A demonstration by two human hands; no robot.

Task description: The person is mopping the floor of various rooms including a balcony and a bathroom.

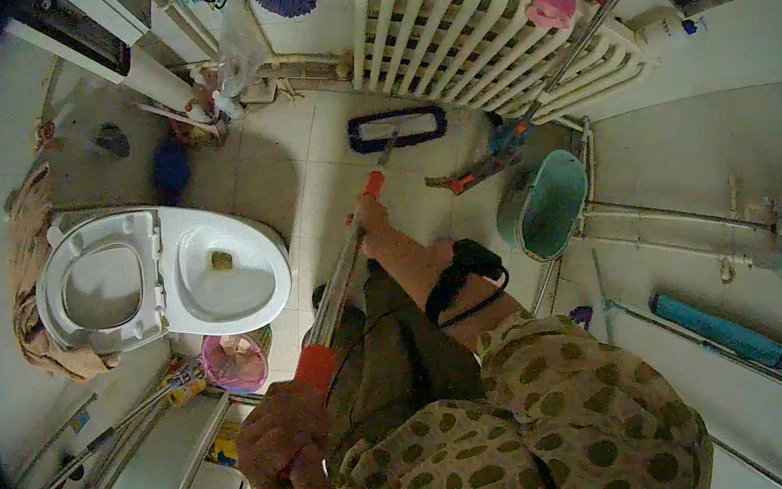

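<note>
A flat mop with a dark-edged rectangular head (399, 141) rests on the tiled floor beyond my feet. Its metal pole (337, 288) with red-orange grips slants back toward my body. My left hand (284, 443) is closed round the upper end, by the thick red grip. Farther down, just behind the lower red collar, the fingers of my right hand (371, 225) wrap round the pole. A black device is strapped round my right wrist.
A toilet (224, 279) with its lid up stands at left, a pink waste basket (235, 362) beside it. Ahead is a white radiator (440, 30). A green bucket (552, 205) and another long-handled tool (546, 95) stand at right, near wall pipes (669, 211).
</note>
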